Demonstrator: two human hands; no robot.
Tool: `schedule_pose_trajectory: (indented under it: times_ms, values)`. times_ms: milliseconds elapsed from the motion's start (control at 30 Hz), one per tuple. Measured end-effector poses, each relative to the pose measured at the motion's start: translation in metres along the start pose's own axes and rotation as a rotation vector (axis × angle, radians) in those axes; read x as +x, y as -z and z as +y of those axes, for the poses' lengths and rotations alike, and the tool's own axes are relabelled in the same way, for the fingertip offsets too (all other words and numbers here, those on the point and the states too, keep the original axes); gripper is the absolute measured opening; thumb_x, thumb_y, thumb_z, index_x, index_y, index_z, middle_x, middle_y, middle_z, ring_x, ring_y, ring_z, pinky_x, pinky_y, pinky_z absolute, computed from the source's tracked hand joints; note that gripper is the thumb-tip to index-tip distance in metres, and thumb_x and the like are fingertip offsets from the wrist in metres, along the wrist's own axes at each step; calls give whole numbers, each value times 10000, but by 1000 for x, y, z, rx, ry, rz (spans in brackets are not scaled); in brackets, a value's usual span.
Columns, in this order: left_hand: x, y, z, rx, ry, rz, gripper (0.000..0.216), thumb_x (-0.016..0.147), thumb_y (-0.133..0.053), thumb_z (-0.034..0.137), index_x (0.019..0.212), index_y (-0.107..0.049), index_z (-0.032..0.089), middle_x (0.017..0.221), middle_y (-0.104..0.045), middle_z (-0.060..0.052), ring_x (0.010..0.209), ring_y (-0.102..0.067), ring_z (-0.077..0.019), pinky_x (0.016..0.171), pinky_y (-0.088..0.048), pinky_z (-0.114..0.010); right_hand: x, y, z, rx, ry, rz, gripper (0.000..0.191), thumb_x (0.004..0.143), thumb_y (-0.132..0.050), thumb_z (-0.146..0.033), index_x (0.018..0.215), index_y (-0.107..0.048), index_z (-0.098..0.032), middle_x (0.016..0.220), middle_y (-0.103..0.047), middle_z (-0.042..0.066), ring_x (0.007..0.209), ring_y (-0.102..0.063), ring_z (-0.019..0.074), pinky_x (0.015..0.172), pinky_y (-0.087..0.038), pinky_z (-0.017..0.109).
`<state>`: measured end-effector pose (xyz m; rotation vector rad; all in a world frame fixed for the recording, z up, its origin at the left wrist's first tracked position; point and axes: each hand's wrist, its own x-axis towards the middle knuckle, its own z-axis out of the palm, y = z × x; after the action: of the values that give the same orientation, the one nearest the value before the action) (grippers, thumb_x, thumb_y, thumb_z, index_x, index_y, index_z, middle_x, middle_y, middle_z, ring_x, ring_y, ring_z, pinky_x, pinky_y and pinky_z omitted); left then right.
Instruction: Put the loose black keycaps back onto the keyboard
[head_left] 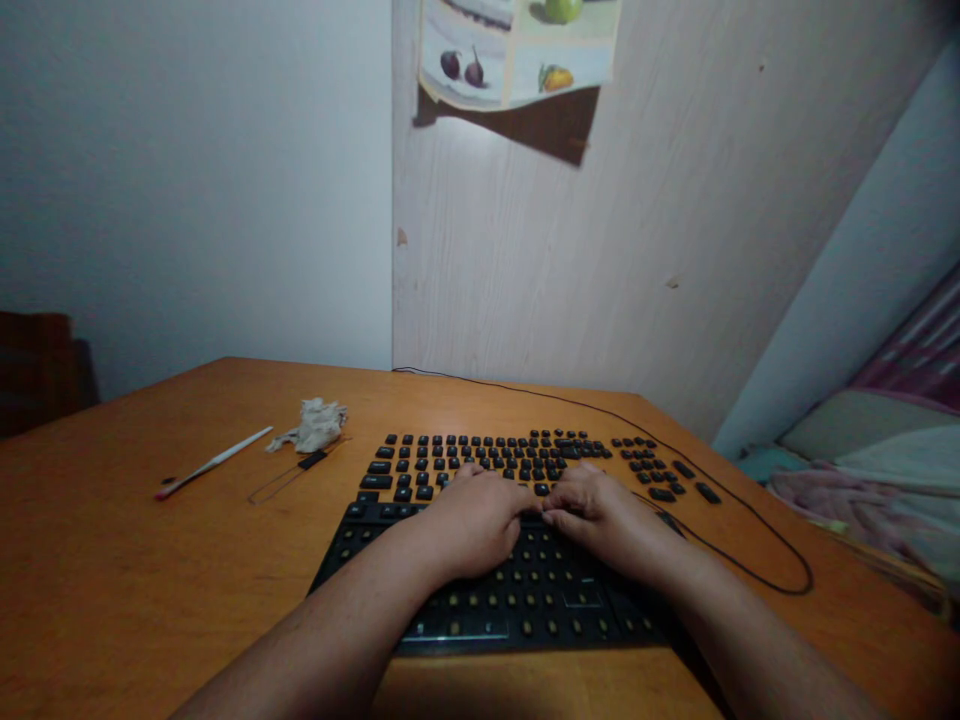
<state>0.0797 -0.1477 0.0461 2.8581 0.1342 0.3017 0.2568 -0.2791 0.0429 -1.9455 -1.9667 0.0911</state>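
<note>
A black keyboard (480, 600) lies in front of me, most of its key posts bare and a few keycaps on along its far left edge. My left hand (480, 515) rests over its far edge, fingers curled in and the tips close to my right hand. Beside it, my right hand (596, 510) is closed in a pinch at the same edge. Whatever sits between the fingertips of either hand is too small or hidden. Just past the keyboard, loose black keycaps (465, 462) are laid out in rows, with another group of keycaps (649, 465) to the right.
On the wooden table (150, 560), a white brush-like stick (225, 458), a wire puller with a black handle (311, 459) and a crumpled grey cloth (315, 425) lie at the left. A black cable (750, 530) loops around the right side. Bedding (847, 490) is beyond the right edge.
</note>
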Motion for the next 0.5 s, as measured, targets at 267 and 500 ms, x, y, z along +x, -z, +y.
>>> schedule_pose_trajectory:
  times_ms: [267,500]
  values:
    - [-2,-1,0,0,3,1,408,864,-440,152,1154,-676,313,1118,-720,-31,1056,-627,-225,1022,-324,-468,-6,1,2,-58,21,-1,166,912,-595,-221,941,-757,-242,867,-659,56,892,-534,212,792,-413,340]
    - [-3,1,2,16,7,-16,384,875,-455,183,1164,-673,313,1131,-713,-42,1074,-620,-245,1054,-291,-520,-15,6,-3,-110,53,-9,257,931,-527,-186,1022,-751,-272,866,-647,67,874,-525,221,762,-416,346]
